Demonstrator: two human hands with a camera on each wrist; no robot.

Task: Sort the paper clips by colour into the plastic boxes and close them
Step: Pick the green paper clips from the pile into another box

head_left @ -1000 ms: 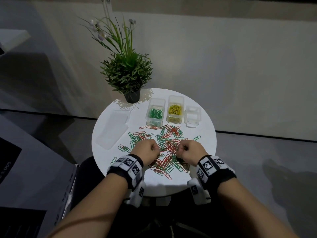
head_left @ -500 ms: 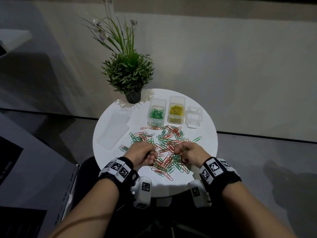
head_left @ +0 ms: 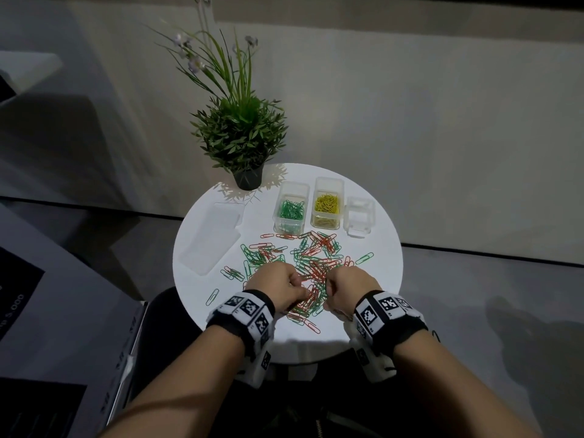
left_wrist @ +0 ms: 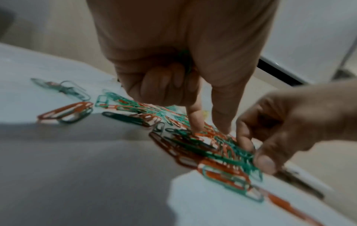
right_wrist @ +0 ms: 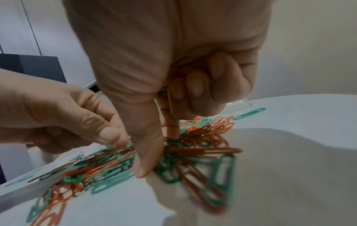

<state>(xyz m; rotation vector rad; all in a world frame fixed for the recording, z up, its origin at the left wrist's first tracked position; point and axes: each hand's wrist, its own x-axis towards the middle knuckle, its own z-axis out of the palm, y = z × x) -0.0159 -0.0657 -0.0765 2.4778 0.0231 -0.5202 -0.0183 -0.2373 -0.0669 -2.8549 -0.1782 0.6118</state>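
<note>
**Both hands in the clip pile**

Head view: a round white worktop (head_left: 373,298) carries a loose pile of green and red clips (head_left: 311,259). Behind the pile stand three clear boxes in a row: the green box (head_left: 290,213) with green clips, the yellow box (head_left: 327,205) with yellow clips, and the empty box (head_left: 359,216) on the right. A clear lid (head_left: 215,237) lies flat to the left, and a plant (head_left: 241,137) stands at the far edge. The left hand (head_left: 274,284) and right hand (head_left: 349,287) sit side by side at the near end of the pile, fingers curled.

Left wrist view: the left hand (left_wrist: 173,64) has its outer fingers curled on green clips in the palm, while forefinger and thumb reach down onto the pile (left_wrist: 203,146). The right hand (left_wrist: 289,122) touches the pile just beside it.

Right wrist view: the right hand (right_wrist: 173,64) likewise curls its outer fingers on clips tucked in the palm, thumb and forefinger down in the pile (right_wrist: 193,152); blur hides whether they pinch a clip. The left hand (right_wrist: 63,119) pinches at the clips alongside.
</note>
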